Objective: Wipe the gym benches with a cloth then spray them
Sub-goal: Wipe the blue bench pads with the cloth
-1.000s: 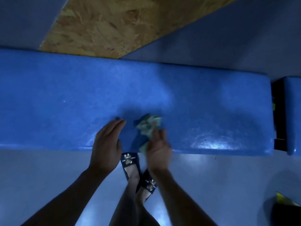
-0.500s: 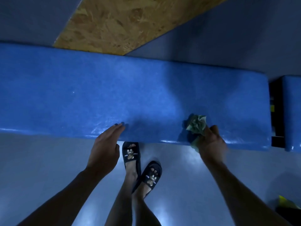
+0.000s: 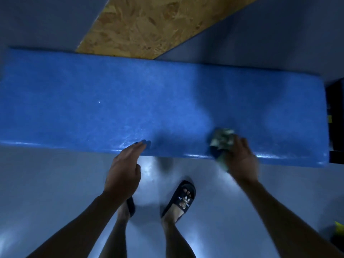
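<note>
Fingers of the right hand (image 3: 240,159) clutch a crumpled cloth (image 3: 222,140) against the blue bench (image 3: 130,105) near its front right corner; left hand (image 3: 124,168) flat, fingertips on its front edge.

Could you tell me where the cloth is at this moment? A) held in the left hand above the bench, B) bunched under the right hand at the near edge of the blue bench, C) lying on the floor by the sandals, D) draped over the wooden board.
B: the crumpled cloth sits under the right hand at the near edge of the blue bench, while the left hand is empty.
</note>
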Demonstrator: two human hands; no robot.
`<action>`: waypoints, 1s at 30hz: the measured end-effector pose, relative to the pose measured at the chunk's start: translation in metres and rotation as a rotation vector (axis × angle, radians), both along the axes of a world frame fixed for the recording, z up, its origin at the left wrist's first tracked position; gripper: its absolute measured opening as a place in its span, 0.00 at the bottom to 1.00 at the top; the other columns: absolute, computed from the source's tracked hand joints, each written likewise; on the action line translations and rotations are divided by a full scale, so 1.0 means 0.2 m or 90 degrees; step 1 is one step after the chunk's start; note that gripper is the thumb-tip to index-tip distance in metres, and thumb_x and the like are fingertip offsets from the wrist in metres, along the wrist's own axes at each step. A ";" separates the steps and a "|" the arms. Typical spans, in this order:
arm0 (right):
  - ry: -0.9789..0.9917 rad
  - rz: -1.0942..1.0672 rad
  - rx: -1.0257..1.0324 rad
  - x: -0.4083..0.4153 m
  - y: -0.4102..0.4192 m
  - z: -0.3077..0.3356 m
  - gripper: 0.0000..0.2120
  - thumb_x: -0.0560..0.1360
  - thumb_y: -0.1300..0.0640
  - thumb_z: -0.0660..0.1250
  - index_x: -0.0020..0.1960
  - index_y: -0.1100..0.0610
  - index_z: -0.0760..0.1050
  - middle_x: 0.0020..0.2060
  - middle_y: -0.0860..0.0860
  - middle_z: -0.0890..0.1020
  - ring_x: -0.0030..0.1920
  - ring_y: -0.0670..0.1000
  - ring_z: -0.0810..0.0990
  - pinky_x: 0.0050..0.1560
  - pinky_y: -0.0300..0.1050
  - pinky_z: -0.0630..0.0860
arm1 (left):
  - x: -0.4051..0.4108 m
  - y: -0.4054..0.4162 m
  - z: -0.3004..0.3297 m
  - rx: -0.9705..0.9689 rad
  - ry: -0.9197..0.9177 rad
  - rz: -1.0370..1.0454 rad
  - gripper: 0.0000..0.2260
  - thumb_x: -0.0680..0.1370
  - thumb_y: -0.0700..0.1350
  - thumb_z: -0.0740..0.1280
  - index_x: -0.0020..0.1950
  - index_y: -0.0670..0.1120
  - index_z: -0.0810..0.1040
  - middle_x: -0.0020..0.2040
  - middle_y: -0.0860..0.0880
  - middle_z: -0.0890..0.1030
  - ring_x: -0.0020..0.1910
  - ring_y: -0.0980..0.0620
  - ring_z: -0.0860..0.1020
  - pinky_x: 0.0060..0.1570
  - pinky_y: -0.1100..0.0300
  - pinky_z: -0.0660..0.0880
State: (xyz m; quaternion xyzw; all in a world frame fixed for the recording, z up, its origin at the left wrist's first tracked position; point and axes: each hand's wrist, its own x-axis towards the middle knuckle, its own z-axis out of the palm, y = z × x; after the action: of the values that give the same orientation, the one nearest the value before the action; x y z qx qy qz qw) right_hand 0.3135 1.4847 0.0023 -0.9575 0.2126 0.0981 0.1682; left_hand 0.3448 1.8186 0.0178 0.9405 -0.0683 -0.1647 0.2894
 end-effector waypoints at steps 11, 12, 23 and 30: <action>-0.069 -0.124 0.019 0.13 0.73 -0.14 0.18 0.72 0.61 0.58 0.61 0.54 0.70 0.63 0.59 0.76 0.39 0.66 0.81 0.32 0.51 0.72 | 0.06 0.23 -0.07 -0.002 -0.029 -0.074 0.28 0.73 0.37 0.56 0.74 0.46 0.68 0.73 0.51 0.69 0.73 0.52 0.66 0.71 0.57 0.62; -0.088 -0.069 0.044 0.16 0.90 -0.14 0.19 0.71 0.60 0.57 0.61 0.53 0.69 0.62 0.59 0.76 0.38 0.65 0.81 0.31 0.51 0.74 | 0.08 0.26 -0.08 0.005 -0.029 -0.074 0.29 0.72 0.37 0.56 0.74 0.46 0.67 0.73 0.51 0.69 0.73 0.52 0.66 0.71 0.58 0.61; 0.023 -0.001 -0.091 0.13 0.49 -0.05 0.17 0.74 0.55 0.66 0.60 0.54 0.66 0.50 0.57 0.73 0.34 0.65 0.79 0.30 0.52 0.71 | 0.21 0.47 -0.08 -0.009 -0.027 -0.050 0.29 0.73 0.30 0.62 0.73 0.45 0.68 0.71 0.48 0.71 0.70 0.48 0.69 0.69 0.52 0.66; 0.031 -0.202 -0.070 0.10 0.83 -0.15 0.23 0.76 0.58 0.62 0.67 0.52 0.56 0.58 0.60 0.68 0.38 0.67 0.79 0.37 0.53 0.72 | 0.24 0.58 -0.10 -0.014 -0.002 -0.026 0.29 0.74 0.30 0.62 0.73 0.47 0.68 0.71 0.50 0.71 0.70 0.49 0.68 0.68 0.46 0.69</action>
State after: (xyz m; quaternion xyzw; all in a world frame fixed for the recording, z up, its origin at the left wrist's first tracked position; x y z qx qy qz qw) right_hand 0.3326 1.6511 -0.0287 -0.9170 0.3704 0.0814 0.1234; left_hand 0.3926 1.9345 -0.0026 0.9358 -0.0896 -0.1683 0.2964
